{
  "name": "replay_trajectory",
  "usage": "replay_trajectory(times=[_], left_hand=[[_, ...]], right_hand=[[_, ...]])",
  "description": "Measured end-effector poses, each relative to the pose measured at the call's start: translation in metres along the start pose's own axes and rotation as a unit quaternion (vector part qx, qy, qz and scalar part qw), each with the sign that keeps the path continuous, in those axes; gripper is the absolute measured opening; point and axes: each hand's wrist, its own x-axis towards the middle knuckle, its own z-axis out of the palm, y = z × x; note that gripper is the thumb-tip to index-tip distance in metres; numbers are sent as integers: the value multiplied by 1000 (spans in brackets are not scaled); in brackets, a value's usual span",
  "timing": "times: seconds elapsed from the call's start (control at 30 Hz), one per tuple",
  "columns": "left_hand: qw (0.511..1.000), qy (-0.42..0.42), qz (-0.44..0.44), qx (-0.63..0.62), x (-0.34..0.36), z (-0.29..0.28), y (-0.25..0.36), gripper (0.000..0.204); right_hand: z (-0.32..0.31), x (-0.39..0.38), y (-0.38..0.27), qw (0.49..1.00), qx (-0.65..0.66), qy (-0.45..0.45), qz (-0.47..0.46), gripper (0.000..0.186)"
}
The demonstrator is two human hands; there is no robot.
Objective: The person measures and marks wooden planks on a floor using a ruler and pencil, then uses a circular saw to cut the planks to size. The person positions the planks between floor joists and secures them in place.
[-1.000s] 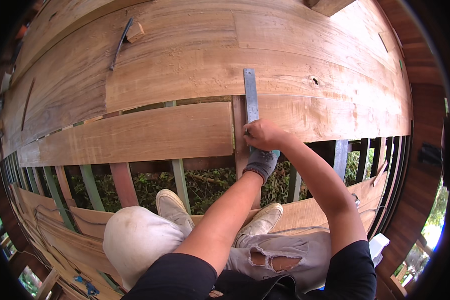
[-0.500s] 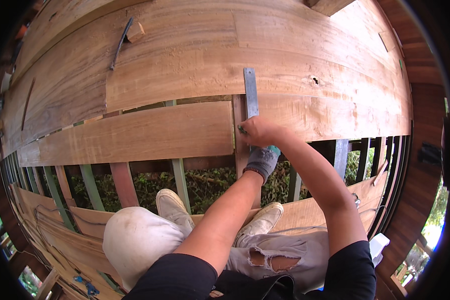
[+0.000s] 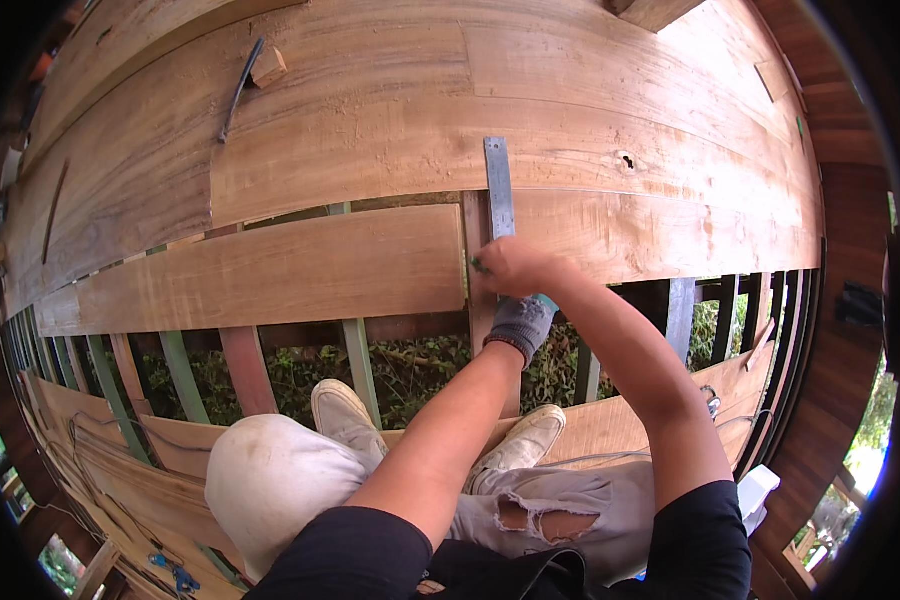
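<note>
A flat grey metal ruler (image 3: 500, 185) lies across the floor boards, pointing away from me, beside a gap between two board ends. My right hand (image 3: 515, 268), bare, is closed over its near end. From those pinched fingers pokes the tip of a small dark green pencil-like thing (image 3: 479, 264), most of it hidden. Just below and partly under the right hand is my left hand (image 3: 523, 325), in a grey and green glove, close to the ruler's near end; its fingers are hidden. Left of the gap lies a loose wooden board (image 3: 270, 268), resting over the joists.
Open gaps between joists (image 3: 358, 370) show leaves below, near my shoes (image 3: 345, 415). A dark bar (image 3: 240, 90) and a wood block (image 3: 269, 66) lie on the laid boards at the far left. A cable (image 3: 150, 430) runs over boards at the lower left.
The ruler and both hands have shifted very slightly left. My right hand stays closed in nearly the same place over the ruler's near end.
</note>
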Motion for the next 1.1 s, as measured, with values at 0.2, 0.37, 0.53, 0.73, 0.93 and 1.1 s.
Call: replay_trajectory(times=[0.2,0.37,0.53,0.73,0.93,1.1], left_hand=[[984,-172,-35,-16,7,-15,1,40],[976,-215,-34,10,8,-13,1,40],[977,-211,-22,20,3,-4,-2,40],[991,-130,-28,-8,7,-19,1,33],[991,-130,6,40,10,-36,6,28],[995,-55,52,62,8,-32,3,23]], right_hand=[[4,-1,2,1000,-26,-5,0,24],[8,-1,5,1000,-24,17,-9,23],[6,1,6,999,-37,1,2,24],[8,-1,10,997,-39,14,-57,21],[-9,9,24,997,-10,68,41,26],[-25,15,28,990,-11,141,19,22]])
